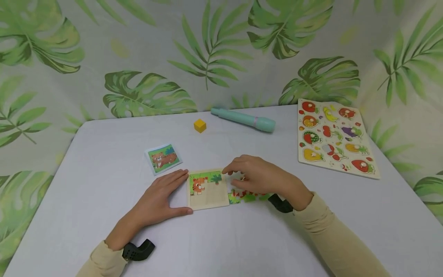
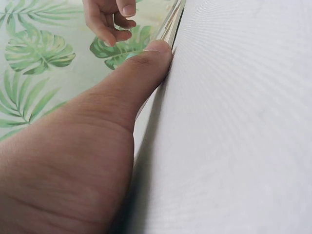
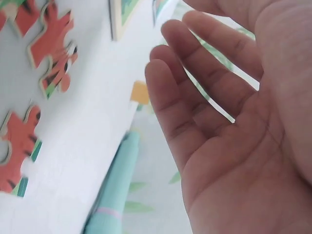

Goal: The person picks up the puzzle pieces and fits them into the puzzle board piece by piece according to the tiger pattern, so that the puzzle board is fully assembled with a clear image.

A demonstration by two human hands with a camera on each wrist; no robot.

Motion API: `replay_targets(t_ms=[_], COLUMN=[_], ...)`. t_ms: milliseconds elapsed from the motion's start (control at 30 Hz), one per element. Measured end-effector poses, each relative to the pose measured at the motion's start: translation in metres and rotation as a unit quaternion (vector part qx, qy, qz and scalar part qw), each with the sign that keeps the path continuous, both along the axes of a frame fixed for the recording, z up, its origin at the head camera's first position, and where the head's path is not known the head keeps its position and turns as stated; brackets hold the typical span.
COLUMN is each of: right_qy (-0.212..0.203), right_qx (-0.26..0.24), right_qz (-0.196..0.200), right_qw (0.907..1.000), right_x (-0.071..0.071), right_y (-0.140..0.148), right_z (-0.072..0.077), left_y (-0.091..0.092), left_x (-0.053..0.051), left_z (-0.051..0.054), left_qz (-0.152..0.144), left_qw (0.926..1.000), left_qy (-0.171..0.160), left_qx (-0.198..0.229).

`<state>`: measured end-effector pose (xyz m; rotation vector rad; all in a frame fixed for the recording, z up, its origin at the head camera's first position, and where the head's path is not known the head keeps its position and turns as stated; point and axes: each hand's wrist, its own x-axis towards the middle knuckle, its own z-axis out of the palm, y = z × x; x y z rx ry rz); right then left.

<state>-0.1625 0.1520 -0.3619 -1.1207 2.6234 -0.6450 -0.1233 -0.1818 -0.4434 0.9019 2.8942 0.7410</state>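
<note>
A wooden puzzle tray (image 1: 209,201) lies on the table, partly filled along its top and left with pieces showing an orange tiger's head (image 1: 199,185) and a green bush. My left hand (image 1: 160,198) rests at the tray's left edge, fingertips at the upper corner and thumb at the lower one. My right hand (image 1: 257,175) hovers by the tray's upper right corner with relaxed fingers; its palm shows bare in the right wrist view. Beneath and beside it lie several loose puzzle pieces (image 1: 250,197), partly hidden in the head view. Red-orange pieces (image 3: 19,146) appear in the right wrist view.
Behind the left hand lies a tiger picture card (image 1: 164,158). Farther back are a yellow cube (image 1: 200,125) and a mint-green tube-shaped object (image 1: 243,118). A fruit peg board (image 1: 333,138) lies at the right. A leaf-print cloth (image 1: 221,57) hangs behind the table.
</note>
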Motion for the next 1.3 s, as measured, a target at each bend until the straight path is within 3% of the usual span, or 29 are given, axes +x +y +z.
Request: replay_targets(t_ms=[433, 733, 1300], right_qy=[-0.073, -0.080, -0.089], right_qx=[0.012, 0.016, 0.062], right_qz=[-0.023, -0.007, -0.018], right_qw=[0.9970, 0.9966, 0.9940], right_x=[-0.012, -0.017, -0.022], right_y=[0.021, 0.031, 0.036], right_z=[0.002, -0.005, -0.013], left_y=[0.001, 0.000, 0.000], left_x=[0.000, 0.000, 0.001], left_z=[0.001, 0.000, 0.002], left_qz=[0.000, 0.000, 0.001], left_qw=[1.0000, 1.0000, 1.0000], left_qy=[-0.002, -0.001, -0.001], left_qx=[0.005, -0.001, 0.001])
